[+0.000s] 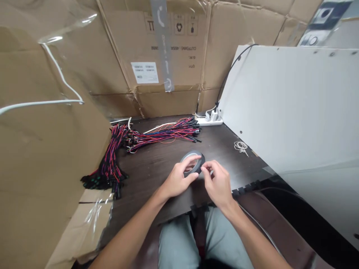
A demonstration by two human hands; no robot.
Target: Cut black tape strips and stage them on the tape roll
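Note:
A roll of dark grey tape (199, 163) is in my left hand (179, 178), tilted up over the table, with the fingers around its ring and the thumb along its lower side. My right hand (217, 182) is closed in a pinch at the roll's right edge. Its thumb and forefinger meet on the tape there; a loose end is too small to make out. Short black strips (246, 187) hang along the front edge of the dark table (151, 164), right of my right hand, and more black pieces (199, 210) are on the edge below my hands.
Bundles of red, blue and black wires (165, 131) lie at the back, and another wire bundle (112, 158) lies at the left. A white power strip (210, 121) stands in the back corner. Coiled pale string (240, 147) lies at right. Cardboard (179, 45) and a white panel (294, 104) enclose the table.

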